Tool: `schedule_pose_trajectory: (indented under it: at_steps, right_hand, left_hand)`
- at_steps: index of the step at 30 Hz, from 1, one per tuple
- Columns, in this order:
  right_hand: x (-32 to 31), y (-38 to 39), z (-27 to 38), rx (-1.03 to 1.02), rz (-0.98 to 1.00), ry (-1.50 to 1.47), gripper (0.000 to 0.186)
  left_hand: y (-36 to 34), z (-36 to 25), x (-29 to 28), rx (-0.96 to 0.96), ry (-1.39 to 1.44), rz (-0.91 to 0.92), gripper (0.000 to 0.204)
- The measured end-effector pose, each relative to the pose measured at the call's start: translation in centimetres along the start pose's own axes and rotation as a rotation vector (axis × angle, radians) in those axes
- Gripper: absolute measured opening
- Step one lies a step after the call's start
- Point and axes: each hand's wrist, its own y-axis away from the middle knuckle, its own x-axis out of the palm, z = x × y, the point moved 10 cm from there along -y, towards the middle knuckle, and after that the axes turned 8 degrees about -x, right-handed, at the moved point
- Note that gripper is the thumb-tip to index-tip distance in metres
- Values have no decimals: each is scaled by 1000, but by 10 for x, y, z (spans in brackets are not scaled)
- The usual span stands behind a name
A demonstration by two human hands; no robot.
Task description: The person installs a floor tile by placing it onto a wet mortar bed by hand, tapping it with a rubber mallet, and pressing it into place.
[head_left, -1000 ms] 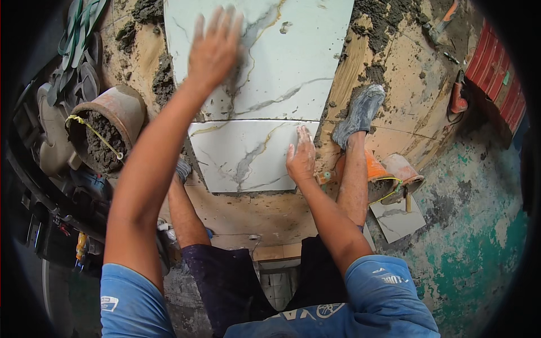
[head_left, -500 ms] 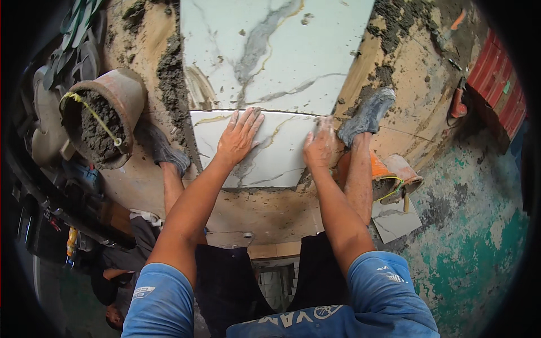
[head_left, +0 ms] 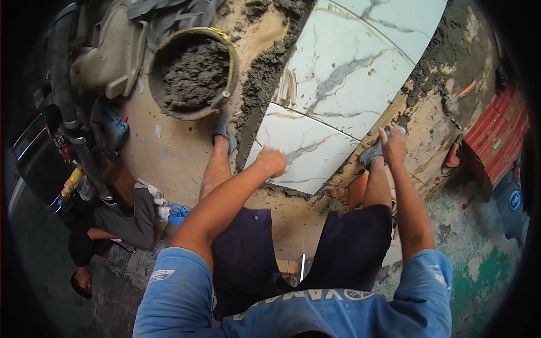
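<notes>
My left hand (head_left: 272, 162) is a loose fist, slightly blurred, over the smaller white tile (head_left: 304, 151) with grey and gold marble veins; nothing shows in it. That tile lies against the near edge of a larger matching tile (head_left: 338, 73), with a thin dark joint between them. My right hand (head_left: 394, 147) is off the tile, beside my right shoe (head_left: 372, 153), its fingers stretched and apart with nothing in them. Wet grey mortar (head_left: 256, 96) runs along the tiles' left side.
A bucket (head_left: 234, 73) of grey mortar stands at the left, near my left shoe (head_left: 224, 134). An orange bucket (head_left: 357, 190) sits partly hidden by my right leg. Red corrugated sheets (head_left: 496, 127) and an orange power tool (head_left: 452, 155) lie right. Another person (head_left: 84, 242) is at lower left.
My view has swung left, so the tiles appear turned. Both hands have lifted from flat on the small tile: the left has curled into a fist, the right has moved off to the right.
</notes>
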Motion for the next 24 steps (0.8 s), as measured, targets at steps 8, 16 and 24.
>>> schedule_pose_trajectory:
  at_steps: [8, 16, 24]
  right_hand:
    - [-282, 386, -48, 400, -156, 288, 37]
    - [-188, 592, -27, 883, 224, 14, 51]
    - [-58, 598, 51, 647, -8, -367, 58]
  left_hand:
    - [264, 94, -144, 533, 265, -97, 41]
    - [315, 211, -125, 178, 335, -191, 38]
    - [278, 153, -33, 180, 297, -441, 38]
